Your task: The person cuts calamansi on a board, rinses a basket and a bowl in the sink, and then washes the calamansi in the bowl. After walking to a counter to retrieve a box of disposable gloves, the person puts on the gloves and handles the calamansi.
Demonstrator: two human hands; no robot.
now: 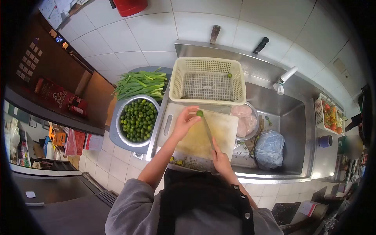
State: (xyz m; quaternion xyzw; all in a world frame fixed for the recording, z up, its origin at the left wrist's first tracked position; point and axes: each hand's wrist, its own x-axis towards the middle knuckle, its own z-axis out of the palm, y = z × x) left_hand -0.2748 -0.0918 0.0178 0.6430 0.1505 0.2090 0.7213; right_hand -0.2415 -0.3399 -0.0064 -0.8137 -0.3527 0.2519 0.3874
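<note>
Above the white cutting board, my left hand has its fingertips at a small green citrus fruit. My right hand is closed round the handle of a knife, its blade pointing up and left with the tip at the fruit. The board's middle is stained yellow. To the left, a metal bowl is full of green fruits. Behind the board stands a cream plastic basket with one green fruit in it.
Green stalks lie behind the bowl. Right of the board are a bowl of raw meat, a plastic bag in the sink, and a faucet. Cut fruit pieces lie along the near edge. Two knives hang behind.
</note>
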